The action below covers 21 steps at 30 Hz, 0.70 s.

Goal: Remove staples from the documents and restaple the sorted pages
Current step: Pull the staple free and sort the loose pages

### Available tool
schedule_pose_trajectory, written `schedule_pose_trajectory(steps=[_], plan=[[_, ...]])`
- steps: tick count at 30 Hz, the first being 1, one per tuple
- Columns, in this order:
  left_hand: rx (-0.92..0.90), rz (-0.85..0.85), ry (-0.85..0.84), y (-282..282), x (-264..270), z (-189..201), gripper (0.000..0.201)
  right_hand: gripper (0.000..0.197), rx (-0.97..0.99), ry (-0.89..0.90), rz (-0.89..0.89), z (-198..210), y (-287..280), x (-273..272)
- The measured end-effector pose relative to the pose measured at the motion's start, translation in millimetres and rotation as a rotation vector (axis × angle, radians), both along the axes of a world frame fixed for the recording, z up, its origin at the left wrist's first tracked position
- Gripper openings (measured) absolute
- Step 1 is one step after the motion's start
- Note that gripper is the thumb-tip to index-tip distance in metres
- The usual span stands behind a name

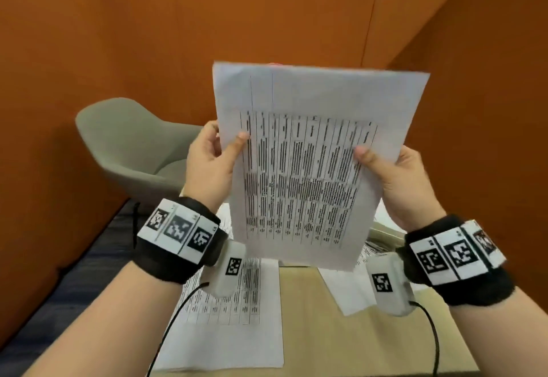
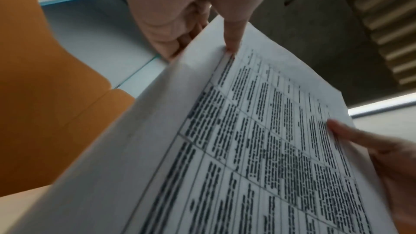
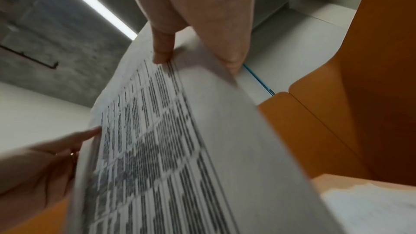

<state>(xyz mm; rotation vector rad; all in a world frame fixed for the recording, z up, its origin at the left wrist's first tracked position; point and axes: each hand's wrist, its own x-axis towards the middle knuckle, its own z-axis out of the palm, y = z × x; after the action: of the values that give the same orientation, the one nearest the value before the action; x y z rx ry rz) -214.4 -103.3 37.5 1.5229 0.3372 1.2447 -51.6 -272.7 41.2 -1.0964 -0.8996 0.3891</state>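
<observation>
A sheaf [image 1: 308, 169] of printed pages, each ruled as a table, was held upright in the air above the desk [image 1: 311, 317] by both hands. The left hand [image 1: 210, 166] was clamped on the sheaf's left edge, the thumb laid on the front face and the fingers curled behind. The right hand [image 1: 394, 181] was clamped on the right edge in the same manner, thumb on the front, fingers behind. The two hands were kept apart by the width of the sheaf. In the left wrist view the thumb [image 2: 234, 31] was seen pressed on the top page [image 2: 270, 131], with a lifted margin just beside its tip. In the right wrist view the sheaf [image 3: 180, 149] was blurred; several page edges were fanned near the thumb [image 3: 164, 47]. No staple could be made out in any view. On the desk, below the sheaf, one printed sheet [image 1: 231, 326] lay flat at near left, and further sheets [image 1: 350, 290] lay at right, partly hidden. A grey chair [image 1: 133, 145] stood at far left against an orange partition [image 1: 178, 20]. Marker bands [image 1: 178, 234] were worn on both wrists.
</observation>
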Motion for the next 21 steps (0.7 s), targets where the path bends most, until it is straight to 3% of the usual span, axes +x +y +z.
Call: schedule_pose_trajectory(steps=[4, 7, 11, 16, 21], plan=[[-0.029, 0.074, 0.102, 0.7, 2.2, -26.2, 0.019, 0.021, -0.184, -0.018, 0.018, -22.3, 5.7, 0.0], [0.012, 0.072, 0.084, -2.2, 2.8, -15.9, 0.021, 0.029, -0.132, -0.011, 0.005, -11.6, 4.4, 0.8], [0.105, 0.096, 0.02, -10.3, 1.8, 0.1, 0.021, 0.017, -0.047, -0.037, -0.017, -1.5, -0.9, -0.6], [-0.013, 0.058, 0.058, -17.2, 8.2, -14.6, 0.019, 0.044, -0.138, -0.007, -0.045, -18.7, 0.5, 0.1], [-0.018, -0.008, -0.016, -22.9, 7.8, 1.8, 0.018, 0.025, -0.033, -0.04, -0.052, 1.2, -8.0, 4.2]])
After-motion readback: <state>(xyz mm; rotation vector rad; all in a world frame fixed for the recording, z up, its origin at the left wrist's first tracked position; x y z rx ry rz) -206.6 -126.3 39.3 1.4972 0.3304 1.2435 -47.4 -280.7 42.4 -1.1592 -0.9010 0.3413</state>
